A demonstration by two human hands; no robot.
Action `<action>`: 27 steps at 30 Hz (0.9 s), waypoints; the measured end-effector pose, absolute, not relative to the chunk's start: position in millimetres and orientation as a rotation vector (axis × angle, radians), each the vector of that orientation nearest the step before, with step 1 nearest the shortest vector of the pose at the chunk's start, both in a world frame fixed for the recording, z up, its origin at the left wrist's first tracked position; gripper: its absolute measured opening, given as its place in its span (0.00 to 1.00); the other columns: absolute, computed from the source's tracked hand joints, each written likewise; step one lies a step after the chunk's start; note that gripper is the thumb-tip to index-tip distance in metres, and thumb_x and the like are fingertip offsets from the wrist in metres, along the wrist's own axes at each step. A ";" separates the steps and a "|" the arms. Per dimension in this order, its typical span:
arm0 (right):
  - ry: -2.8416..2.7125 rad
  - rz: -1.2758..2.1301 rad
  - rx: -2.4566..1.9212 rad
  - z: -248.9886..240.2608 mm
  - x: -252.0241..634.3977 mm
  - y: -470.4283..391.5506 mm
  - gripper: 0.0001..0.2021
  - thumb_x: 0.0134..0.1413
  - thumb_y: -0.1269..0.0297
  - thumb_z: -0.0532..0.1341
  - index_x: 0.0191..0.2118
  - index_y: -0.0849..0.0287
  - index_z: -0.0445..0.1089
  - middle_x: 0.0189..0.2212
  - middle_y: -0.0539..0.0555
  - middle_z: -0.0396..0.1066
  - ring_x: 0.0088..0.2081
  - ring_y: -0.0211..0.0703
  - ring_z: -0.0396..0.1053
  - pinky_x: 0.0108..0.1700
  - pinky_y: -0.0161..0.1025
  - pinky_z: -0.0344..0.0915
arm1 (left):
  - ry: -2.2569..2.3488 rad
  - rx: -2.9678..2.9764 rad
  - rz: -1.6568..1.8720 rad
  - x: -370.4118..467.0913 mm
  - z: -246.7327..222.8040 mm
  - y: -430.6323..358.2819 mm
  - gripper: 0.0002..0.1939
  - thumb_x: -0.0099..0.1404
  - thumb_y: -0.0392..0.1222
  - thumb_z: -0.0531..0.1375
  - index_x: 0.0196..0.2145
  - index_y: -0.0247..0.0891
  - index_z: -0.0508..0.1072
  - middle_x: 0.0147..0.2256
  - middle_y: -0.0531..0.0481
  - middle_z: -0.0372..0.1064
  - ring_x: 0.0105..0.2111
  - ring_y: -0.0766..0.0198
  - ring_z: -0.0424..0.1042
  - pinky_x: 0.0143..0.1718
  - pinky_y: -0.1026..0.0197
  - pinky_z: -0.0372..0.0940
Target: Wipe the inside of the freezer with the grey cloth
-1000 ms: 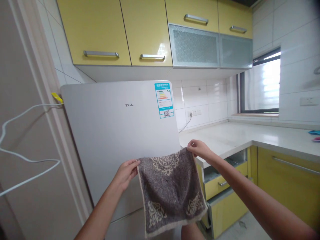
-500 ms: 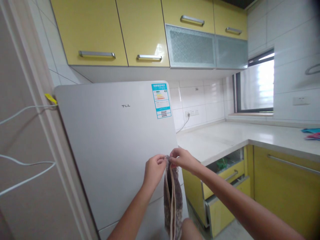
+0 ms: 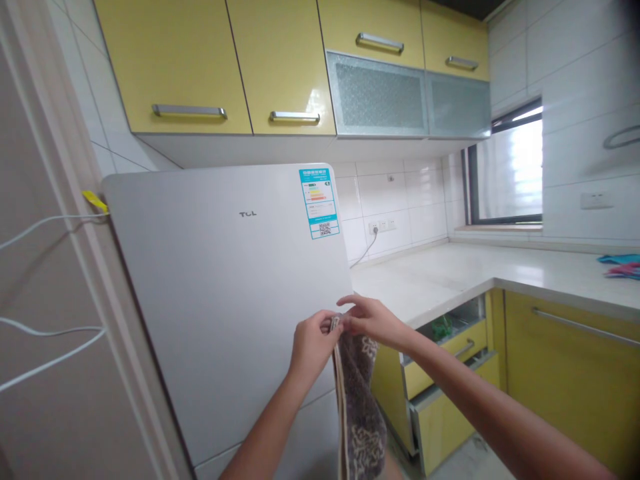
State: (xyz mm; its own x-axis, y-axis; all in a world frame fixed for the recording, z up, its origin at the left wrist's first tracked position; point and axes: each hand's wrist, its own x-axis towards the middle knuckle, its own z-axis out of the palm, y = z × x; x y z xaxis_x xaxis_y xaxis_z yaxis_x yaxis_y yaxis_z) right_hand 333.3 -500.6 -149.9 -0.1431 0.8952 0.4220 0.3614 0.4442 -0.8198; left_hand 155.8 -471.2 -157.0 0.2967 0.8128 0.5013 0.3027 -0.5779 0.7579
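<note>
A dark grey-brown cloth with pale patterns and light edges hangs down in folds, low in the middle of the head view. My left hand pinches its top corner. Close beside it on the right, my right hand grips the same top edge between thumb and fingers, with one finger raised. The fingertips of both hands nearly touch. Behind my left hand stands a light grey fridge with a blue-and-white label.
Yellow cabinets hang above the fridge. To the right runs a white countertop with blue and pink cloths at its far end. Partly open drawers jut out below. A white cable hangs at the left.
The cloth has turned and spread out to the right, showing more of its patterned face. My right hand has shifted its grip and lifted a finger. The view has moved slightly.
</note>
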 end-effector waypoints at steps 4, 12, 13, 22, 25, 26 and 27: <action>-1.728 0.340 -1.168 -153.4 360.2 -505.6 0.12 0.51 0.66 0.62 0.44 0.55 0.70 0.41 0.54 0.74 0.42 0.42 0.71 0.44 0.39 0.69 | 0.998 2.008 1.226 151.4 -152.9 -465.9 0.07 0.54 0.41 0.65 0.32 0.40 0.80 0.34 0.47 0.81 0.34 0.58 0.78 0.40 0.59 0.71; -2.014 0.627 -1.077 -191.4 376.6 -507.3 0.13 0.54 0.52 0.64 0.38 0.57 0.73 0.43 0.53 0.73 0.46 0.44 0.70 0.42 0.37 0.68 | 0.996 1.920 1.285 138.9 -143.3 -461.6 0.11 0.54 0.43 0.65 0.35 0.37 0.79 0.33 0.45 0.80 0.35 0.57 0.78 0.39 0.58 0.70; -2.029 0.617 -1.096 -195.1 377.0 -506.1 0.13 0.54 0.52 0.64 0.36 0.57 0.73 0.40 0.53 0.74 0.44 0.43 0.71 0.41 0.36 0.67 | 0.990 1.910 1.293 137.1 -141.4 -461.6 0.12 0.54 0.44 0.65 0.36 0.37 0.79 0.34 0.44 0.80 0.35 0.57 0.78 0.39 0.59 0.70; -1.913 0.257 -1.205 -149.5 405.3 -509.3 0.09 0.56 0.59 0.61 0.30 0.58 0.73 0.28 0.50 0.73 0.32 0.40 0.69 0.35 0.35 0.65 | 0.917 1.910 1.336 128.5 -131.4 -452.4 0.11 0.52 0.45 0.67 0.34 0.38 0.78 0.33 0.48 0.80 0.35 0.59 0.78 0.40 0.59 0.71; -1.795 0.267 -1.125 -131.0 414.5 -511.8 0.09 0.54 0.59 0.62 0.39 0.57 0.72 0.32 0.51 0.73 0.34 0.40 0.70 0.37 0.36 0.67 | 0.890 1.871 1.358 134.2 -129.1 -450.2 0.12 0.50 0.44 0.68 0.33 0.38 0.78 0.32 0.49 0.80 0.34 0.59 0.77 0.40 0.59 0.71; -1.748 0.262 -1.112 -127.7 417.9 -511.9 0.12 0.53 0.58 0.63 0.42 0.56 0.71 0.31 0.50 0.72 0.34 0.40 0.69 0.37 0.37 0.68 | 0.881 1.861 1.362 137.5 -128.5 -450.2 0.13 0.50 0.44 0.69 0.33 0.38 0.78 0.32 0.49 0.79 0.34 0.60 0.77 0.39 0.60 0.71; -1.705 0.253 -1.112 -125.5 421.7 -511.9 0.15 0.52 0.57 0.64 0.44 0.56 0.71 0.30 0.49 0.71 0.33 0.40 0.68 0.37 0.37 0.68 | 0.869 1.855 1.362 141.5 -127.9 -450.4 0.13 0.49 0.44 0.69 0.33 0.38 0.77 0.31 0.49 0.79 0.34 0.60 0.77 0.39 0.60 0.70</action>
State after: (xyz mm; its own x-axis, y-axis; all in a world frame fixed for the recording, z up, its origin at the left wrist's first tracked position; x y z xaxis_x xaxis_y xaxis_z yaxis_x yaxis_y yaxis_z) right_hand 421.7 -511.9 -125.5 -0.0324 0.7680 0.6396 0.5496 0.5482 -0.6304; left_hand 141.5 -450.4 -127.9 0.2340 0.8221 0.5190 0.1243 -0.5547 0.8227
